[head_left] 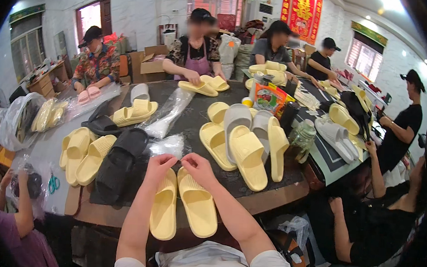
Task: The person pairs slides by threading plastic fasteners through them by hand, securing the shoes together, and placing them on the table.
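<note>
Both forearms reach up from the lower edge and angle inward, so the hands meet just above a pair of pale yellow ribbed foam slippers (183, 206) lying side by side, soles up, at the near edge of the dark table (268, 198). The left hand (160, 163) and right hand (198, 166) are curled, fingertips drawn together; whether they pinch anything cannot be told. Crumpled clear plastic bags (166, 145) lie just beyond them.

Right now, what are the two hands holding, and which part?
The left hand and right hand pinch the far ends of a pair of yellow slippers lying on the table.
</note>
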`<state>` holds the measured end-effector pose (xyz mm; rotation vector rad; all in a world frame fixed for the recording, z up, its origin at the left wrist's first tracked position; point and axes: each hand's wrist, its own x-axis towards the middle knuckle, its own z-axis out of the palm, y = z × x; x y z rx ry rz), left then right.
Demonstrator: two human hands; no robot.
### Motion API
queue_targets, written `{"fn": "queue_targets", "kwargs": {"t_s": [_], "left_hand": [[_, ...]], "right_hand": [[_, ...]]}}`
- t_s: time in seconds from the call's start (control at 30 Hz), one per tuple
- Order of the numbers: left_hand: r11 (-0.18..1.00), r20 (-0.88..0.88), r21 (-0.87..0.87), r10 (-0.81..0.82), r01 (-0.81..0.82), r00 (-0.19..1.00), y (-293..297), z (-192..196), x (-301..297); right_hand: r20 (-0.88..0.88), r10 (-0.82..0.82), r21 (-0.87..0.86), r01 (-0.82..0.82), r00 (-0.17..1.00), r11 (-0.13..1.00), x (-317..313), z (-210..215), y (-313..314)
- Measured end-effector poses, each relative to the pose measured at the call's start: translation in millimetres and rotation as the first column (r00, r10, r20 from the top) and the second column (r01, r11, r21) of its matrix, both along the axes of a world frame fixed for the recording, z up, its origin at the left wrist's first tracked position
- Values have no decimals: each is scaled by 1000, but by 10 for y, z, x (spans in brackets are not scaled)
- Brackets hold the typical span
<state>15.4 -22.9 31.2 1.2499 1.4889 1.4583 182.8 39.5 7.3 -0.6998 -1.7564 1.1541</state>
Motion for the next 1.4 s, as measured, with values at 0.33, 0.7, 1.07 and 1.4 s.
{"fn": "queue_targets", "kwargs": {"t_s": [0.33,0.7,1.07,1.4], "left_hand": [[997,53,4,-78,78,996,6,-32,-6],[998,84,38,-54,51,995,48,-77,-56],[999,134,53,0,-7,991,43,-67,-46],[998,114,65,9,-16,993,71,-96,-64]], "right_hand": [[16,38,-62,-37,999,997,28,-7,3],[44,-41,-49,43,998,998,30,-23,29],[11,-49,-32,50,999,998,28,2,22],[-1,-119,-57,119,993,991,32,-12,32]]}}
